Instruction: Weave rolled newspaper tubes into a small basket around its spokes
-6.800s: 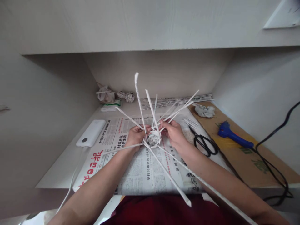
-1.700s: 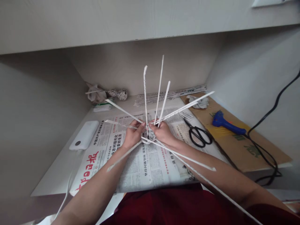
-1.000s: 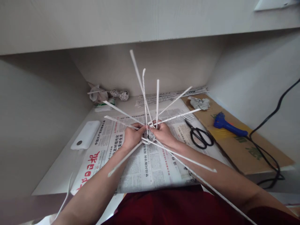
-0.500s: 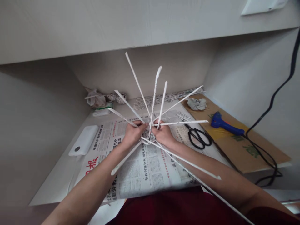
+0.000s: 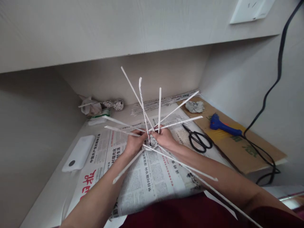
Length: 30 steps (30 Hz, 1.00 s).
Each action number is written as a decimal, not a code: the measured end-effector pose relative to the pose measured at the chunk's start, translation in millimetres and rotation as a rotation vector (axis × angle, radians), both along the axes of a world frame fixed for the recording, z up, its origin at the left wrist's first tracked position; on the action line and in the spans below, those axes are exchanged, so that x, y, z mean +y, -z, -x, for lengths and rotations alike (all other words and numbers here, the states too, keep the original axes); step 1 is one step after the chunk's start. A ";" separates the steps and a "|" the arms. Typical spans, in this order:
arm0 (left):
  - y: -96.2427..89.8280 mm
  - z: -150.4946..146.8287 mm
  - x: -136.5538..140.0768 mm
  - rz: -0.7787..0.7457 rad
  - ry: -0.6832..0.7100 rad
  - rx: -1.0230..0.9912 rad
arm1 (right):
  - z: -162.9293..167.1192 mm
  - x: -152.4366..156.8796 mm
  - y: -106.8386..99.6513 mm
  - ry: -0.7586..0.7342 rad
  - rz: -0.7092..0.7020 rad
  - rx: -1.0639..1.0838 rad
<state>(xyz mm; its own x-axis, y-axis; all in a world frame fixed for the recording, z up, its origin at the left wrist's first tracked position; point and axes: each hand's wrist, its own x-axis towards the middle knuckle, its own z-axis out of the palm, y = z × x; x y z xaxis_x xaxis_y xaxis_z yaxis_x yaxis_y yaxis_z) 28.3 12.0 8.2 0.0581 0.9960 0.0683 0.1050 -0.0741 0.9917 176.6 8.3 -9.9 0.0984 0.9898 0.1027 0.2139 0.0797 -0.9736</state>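
Several thin white rolled-paper sticks (image 5: 159, 109) fan out from a small woven hub (image 5: 152, 142) between my two hands. My left hand (image 5: 137, 141) is closed on the left side of the hub, thumb and fingers pinching at the stick bases. On the right side, my right hand (image 5: 165, 136) is closed too, its thumb near the left thumb. One long stick (image 5: 220, 193) runs from the hub down to the lower right, past my right forearm. The fingertips and exact grip points are partly hidden behind the sticks.
Newspaper (image 5: 133, 190) covers the table. Black-handled scissors (image 5: 199, 141) lie to the right, beside cardboard (image 5: 251, 148) bearing a blue glue gun (image 5: 224, 125) and crumpled paper (image 5: 194, 106). A white power bank (image 5: 79, 153) lies left. Spare paper sticks (image 5: 152, 107) lie along the back.
The camera view has shifted slightly. An upright stick in the middle now leans left, and the left-hand sticks sit lower. Both hands keep hold of the hub.
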 end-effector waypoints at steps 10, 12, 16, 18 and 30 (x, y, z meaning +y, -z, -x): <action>1.7 0.4 -0.9 -0.015 0.014 -0.043 | -3.8 5.2 -7.0 0.102 0.026 0.208; 0.3 -1.3 -2.5 -0.009 0.008 -0.053 | -2.3 7.0 -6.9 0.127 0.007 0.242; -2.4 -5.2 -6.4 -0.010 -0.018 -0.062 | 0.4 10.0 -8.0 0.127 -0.067 0.402; -3.4 -6.3 -8.0 -0.015 -0.038 -0.068 | 0.6 10.3 -8.3 0.102 -0.067 0.455; -0.7 -7.4 -10.0 -0.064 -0.128 -0.064 | -1.2 3.8 -17.9 0.107 -0.065 0.442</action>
<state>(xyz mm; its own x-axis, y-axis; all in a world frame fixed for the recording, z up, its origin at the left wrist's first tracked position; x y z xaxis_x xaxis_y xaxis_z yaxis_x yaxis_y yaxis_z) 35.7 2.0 8.9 -0.0755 0.9884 0.1314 0.0540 -0.1275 0.9904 177.8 12.1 8.1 0.2480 0.9647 0.0890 -0.2102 0.1433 -0.9671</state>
